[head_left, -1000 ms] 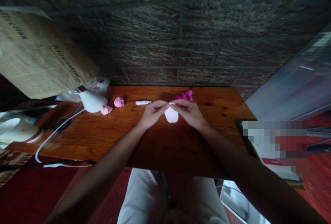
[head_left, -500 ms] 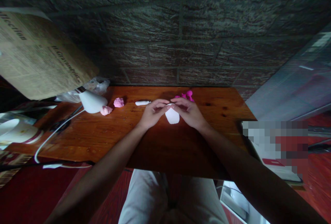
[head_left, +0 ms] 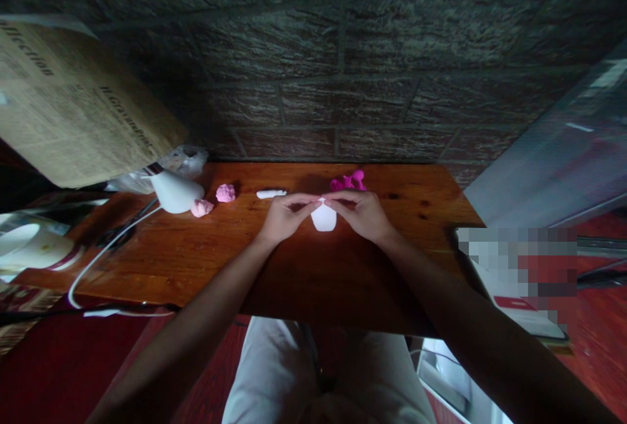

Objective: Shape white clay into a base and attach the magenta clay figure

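Between my hands, above the middle of the wooden table, is a flattened white piece that looks like modelling clay (head_left: 324,218). My left hand (head_left: 289,216) pinches its top edge with thumb and fingertips. From the other side my right hand (head_left: 360,213) pinches the same edge, and the fingertips of both hands nearly meet. A white roll (head_left: 271,194) lies just beyond my left hand. Behind my right hand sit bright magenta shapes (head_left: 349,181), partly covered by its fingers. Two pink lumps, a rounder one (head_left: 226,193) and a paler one (head_left: 201,208), rest farther left.
A white lamp base (head_left: 176,190) with a cable stands on the table (head_left: 206,260) at left, beneath a newsprint-patterned shade (head_left: 83,97). A white cup (head_left: 29,245) lies at far left. A stone-patterned wall (head_left: 313,51) rises behind the table.
The fingers of both hands have straightened and closed together at the white piece's top edge. The piece shifted slightly down, then back up. Other things stay put.
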`<state>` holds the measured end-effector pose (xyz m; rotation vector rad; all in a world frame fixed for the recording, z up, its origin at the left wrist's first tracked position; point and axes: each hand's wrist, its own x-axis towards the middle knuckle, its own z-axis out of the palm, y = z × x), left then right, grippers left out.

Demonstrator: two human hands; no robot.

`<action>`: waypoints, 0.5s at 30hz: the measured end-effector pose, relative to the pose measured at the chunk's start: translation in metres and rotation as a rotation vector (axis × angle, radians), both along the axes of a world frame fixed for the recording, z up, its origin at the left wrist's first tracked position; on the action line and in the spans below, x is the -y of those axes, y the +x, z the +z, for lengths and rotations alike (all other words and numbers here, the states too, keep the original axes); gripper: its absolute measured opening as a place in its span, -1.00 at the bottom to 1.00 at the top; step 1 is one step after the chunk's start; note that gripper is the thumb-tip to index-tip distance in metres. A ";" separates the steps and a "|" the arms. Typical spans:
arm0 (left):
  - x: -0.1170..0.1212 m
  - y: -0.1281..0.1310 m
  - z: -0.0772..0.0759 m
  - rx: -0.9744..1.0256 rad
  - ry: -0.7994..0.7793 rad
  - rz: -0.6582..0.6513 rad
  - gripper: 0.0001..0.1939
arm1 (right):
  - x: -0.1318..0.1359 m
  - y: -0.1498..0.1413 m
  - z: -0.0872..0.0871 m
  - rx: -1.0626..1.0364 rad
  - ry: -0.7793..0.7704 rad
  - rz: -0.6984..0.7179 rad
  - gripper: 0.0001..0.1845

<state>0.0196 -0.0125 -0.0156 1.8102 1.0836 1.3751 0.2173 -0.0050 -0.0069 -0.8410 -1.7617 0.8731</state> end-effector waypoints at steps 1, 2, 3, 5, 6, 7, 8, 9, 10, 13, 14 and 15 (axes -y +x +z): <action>0.000 0.000 0.000 0.011 -0.011 -0.003 -0.75 | 0.000 0.000 0.000 0.003 -0.005 0.000 -0.84; -0.001 0.000 0.000 0.021 -0.022 -0.008 -0.74 | 0.000 0.000 -0.001 0.004 -0.011 -0.001 -0.84; -0.001 0.000 0.000 0.030 -0.030 -0.016 -0.73 | 0.000 0.000 -0.001 0.002 -0.016 -0.005 -0.83; -0.001 0.000 0.001 0.047 -0.030 -0.035 -0.72 | 0.000 -0.001 0.000 -0.006 -0.021 -0.005 -0.81; -0.001 0.000 0.001 0.049 -0.025 -0.045 -0.71 | 0.000 -0.001 0.000 -0.012 -0.022 0.000 -0.79; -0.001 0.000 0.002 0.049 -0.019 -0.051 -0.70 | 0.000 -0.001 0.001 -0.015 -0.020 0.007 -0.79; -0.001 0.000 0.002 0.045 -0.012 -0.052 -0.70 | 0.000 -0.001 0.001 -0.016 -0.015 0.016 -0.78; 0.000 0.000 0.002 0.036 -0.002 -0.049 -0.71 | 0.000 0.000 0.001 -0.016 -0.008 0.022 -0.79; 0.000 0.000 0.003 0.023 0.009 -0.043 -0.72 | 0.000 0.000 0.001 -0.014 0.001 0.025 -0.79; 0.001 -0.002 0.003 -0.031 0.031 -0.030 -0.78 | 0.000 0.001 0.002 0.003 0.017 0.011 -0.82; 0.001 -0.002 0.002 -0.050 0.034 -0.028 -0.78 | 0.000 0.001 0.002 0.014 0.018 0.009 -0.82; 0.002 -0.002 0.002 -0.065 0.033 -0.027 -0.79 | 0.000 0.001 0.002 0.026 0.016 0.010 -0.83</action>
